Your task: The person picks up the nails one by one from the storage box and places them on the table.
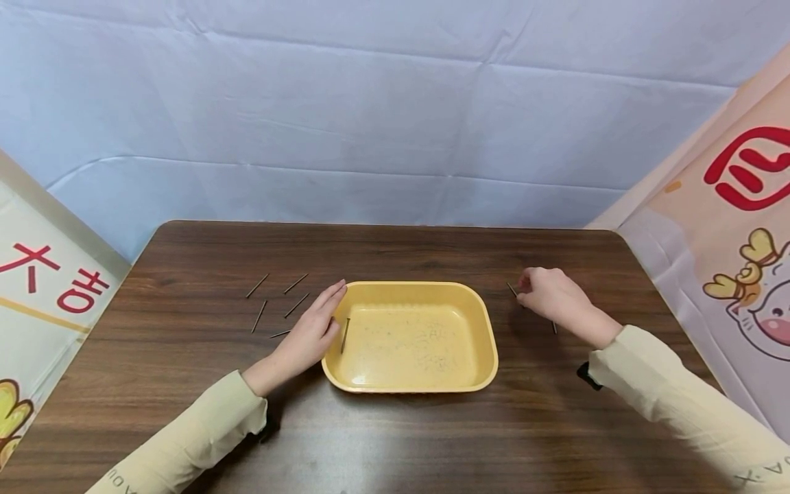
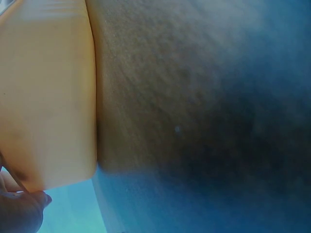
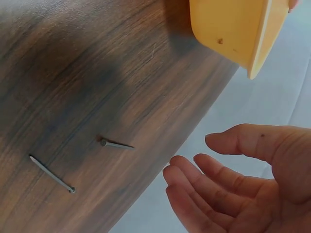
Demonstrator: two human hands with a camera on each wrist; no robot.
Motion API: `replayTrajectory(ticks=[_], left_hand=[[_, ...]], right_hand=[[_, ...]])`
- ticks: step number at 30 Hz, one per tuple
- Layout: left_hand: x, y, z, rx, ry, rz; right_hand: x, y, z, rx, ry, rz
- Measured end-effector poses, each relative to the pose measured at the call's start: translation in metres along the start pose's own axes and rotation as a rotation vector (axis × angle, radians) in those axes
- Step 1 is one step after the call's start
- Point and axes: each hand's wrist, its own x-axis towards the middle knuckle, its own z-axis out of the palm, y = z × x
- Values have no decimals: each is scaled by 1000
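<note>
A yellow plastic basin (image 1: 410, 385) stands on the table, with one nail (image 1: 345, 336) leaning inside by its left wall. My left hand (image 1: 311, 333) holds the basin's left rim, fingers along the outside and thumb over the edge. In the left wrist view, fingertips (image 2: 24, 208) show at the basin's corner. To the right of the basin, my right hand (image 1: 552, 293) hovers close over a nail (image 1: 512, 289). The right wrist view has its thumb and fingers apart, nothing between them. Two nails lie there on the wood, a short-looking one (image 3: 118, 144) and a longer one (image 3: 52, 174).
Several nails (image 1: 296, 305) lie scattered on the brown wooden table (image 1: 407, 439) left of the basin. Another nail (image 1: 554, 328) lies partly under the right wrist. A pale cloth (image 1: 370, 123) hangs behind the table, with printed sheets (image 1: 734, 274) at both sides.
</note>
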Motion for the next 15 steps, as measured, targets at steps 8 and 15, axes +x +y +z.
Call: replayTrajectory(ticks=[8, 15], left_hand=[[1, -1, 1, 0, 2, 6], [0, -1, 0, -3, 1, 3]], right_hand=[[-4, -7, -1, -20, -1, -2], [-7, -13, -1, -31, 7, -23]])
